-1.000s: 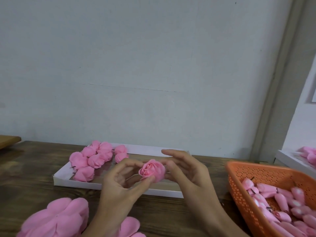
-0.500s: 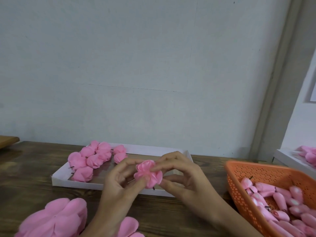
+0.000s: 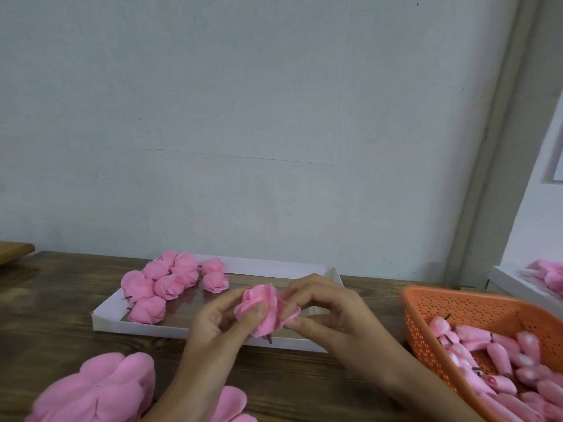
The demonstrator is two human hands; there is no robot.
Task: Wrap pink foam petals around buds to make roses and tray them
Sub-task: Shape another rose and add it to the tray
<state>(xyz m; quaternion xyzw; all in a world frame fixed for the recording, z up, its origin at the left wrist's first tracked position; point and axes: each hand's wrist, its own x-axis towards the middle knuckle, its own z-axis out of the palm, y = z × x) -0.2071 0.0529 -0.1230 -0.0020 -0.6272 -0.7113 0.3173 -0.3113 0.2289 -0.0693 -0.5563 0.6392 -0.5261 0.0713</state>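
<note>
1. In the lower centre of the frame, we see the left grip closed on a partly wrapped rose, with the thumb pressed against its pink foam front.
2. Just right of it, the right grip pinches the outer petal at the rose's right edge between curled fingers and thumb.
3. The rose is held above the near wall of the white tray, and its dark stem pokes downward.
4. Wrapped roses lie clustered in the tray's left end.
5. At the lower right, the orange basket holds pink buds.
6. A pile of loose petals rests on the wooden bench at the lower left.
7. At the right edge, a second white tray carries pink pieces too blurred for us to identify.
</note>
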